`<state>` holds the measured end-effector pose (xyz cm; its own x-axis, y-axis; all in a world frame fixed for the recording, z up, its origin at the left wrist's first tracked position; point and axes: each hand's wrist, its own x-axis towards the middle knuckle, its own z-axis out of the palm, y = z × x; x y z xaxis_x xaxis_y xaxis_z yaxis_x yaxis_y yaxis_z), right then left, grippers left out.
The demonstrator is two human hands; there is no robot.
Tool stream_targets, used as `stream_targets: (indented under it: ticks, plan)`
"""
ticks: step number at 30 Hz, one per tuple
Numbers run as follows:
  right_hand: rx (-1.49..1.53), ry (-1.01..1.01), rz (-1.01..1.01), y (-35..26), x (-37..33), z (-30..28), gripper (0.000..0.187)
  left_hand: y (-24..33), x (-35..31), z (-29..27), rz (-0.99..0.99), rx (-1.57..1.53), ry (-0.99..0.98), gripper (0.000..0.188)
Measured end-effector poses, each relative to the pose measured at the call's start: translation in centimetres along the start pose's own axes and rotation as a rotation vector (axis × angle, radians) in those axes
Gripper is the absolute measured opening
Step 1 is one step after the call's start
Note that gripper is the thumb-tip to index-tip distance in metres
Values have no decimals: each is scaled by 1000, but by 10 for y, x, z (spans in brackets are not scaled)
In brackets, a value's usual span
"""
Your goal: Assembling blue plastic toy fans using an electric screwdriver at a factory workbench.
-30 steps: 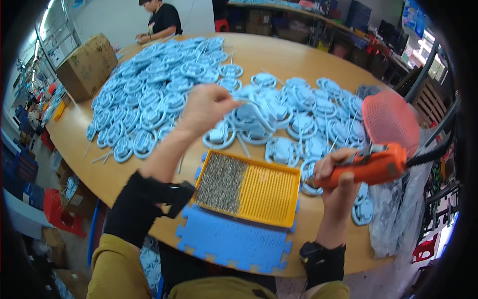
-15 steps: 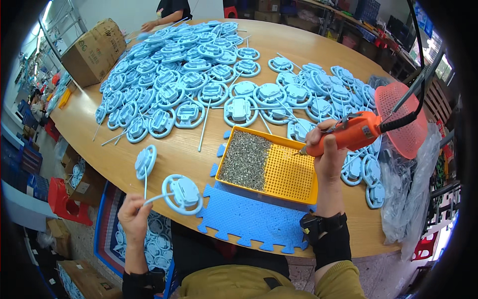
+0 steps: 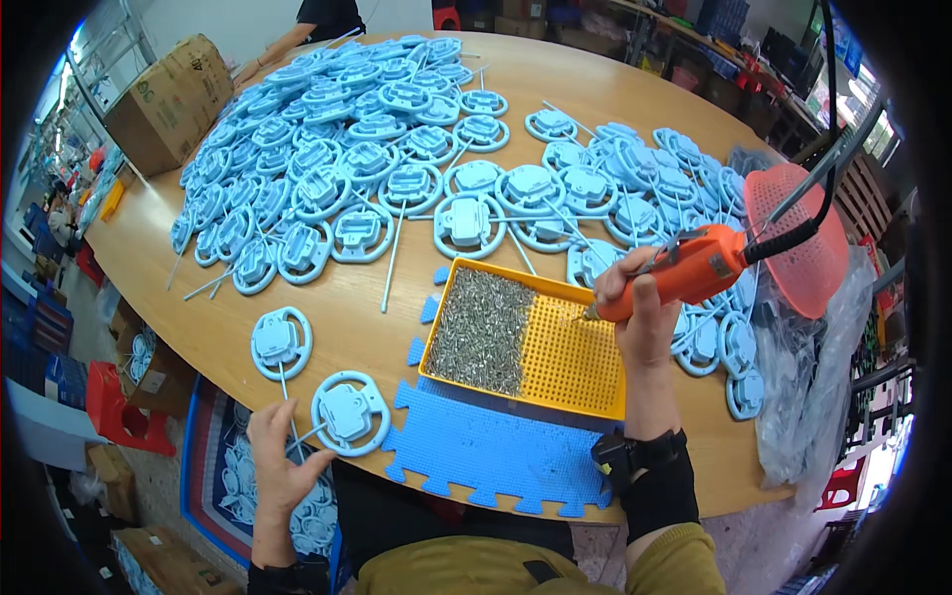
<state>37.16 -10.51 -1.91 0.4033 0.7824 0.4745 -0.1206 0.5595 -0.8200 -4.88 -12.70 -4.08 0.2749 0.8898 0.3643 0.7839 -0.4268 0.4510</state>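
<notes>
My left hand (image 3: 280, 463) is at the table's near left edge, thumb and fingers apart beside the thin sticks of two light blue plastic ring parts. One ring part (image 3: 281, 343) lies farther off; the nearer ring part (image 3: 350, 414) is to the right of my fingers. In my right hand (image 3: 647, 337) is an orange electric screwdriver (image 3: 694, 266), its tip pointing left above the yellow perforated tray (image 3: 580, 349). Small metal screws (image 3: 479, 327) are heaped in the tray's left half. A blue foam mat (image 3: 496, 444) lies under and in front of the tray.
A large pile of blue ring parts (image 3: 327, 164) covers the far left, with more behind and right of the tray. A pink basket (image 3: 798, 238) and clear plastic bags (image 3: 813, 367) are at right. A cardboard box (image 3: 171, 104) stands far left, near another person's arm (image 3: 278, 50).
My left hand has loosened from its pinch on the sticks and its fingers have spread. Both ring parts, tilted before, now lie flatter. The screwdriver has shifted slightly left and down in the picture.
</notes>
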Motion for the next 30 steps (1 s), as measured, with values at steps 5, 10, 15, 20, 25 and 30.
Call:
stream_targets:
  ticks: [5,10,15,20,25,30]
  plan:
    - [109,90,108,10,-13,-5,19,11,7,23,70,24,-65,68]
    - [44,116,58,2,-22,-11,43,24,14,19,23,34,-71,68]
    - [-24,137,-16,-34,-16,8,55,61,1,-8,134,-87,1,56]
    - [139,47,-33,-66,-34,21,56,134,-17,50,211,-156,-210,70]
    - [269,-33,151,-99,-67,61,58,153,-12,74,166,-230,-269,75]
    - [252,-180,190,-105,-90,80,59,151,7,62,312,-513,-59,31]
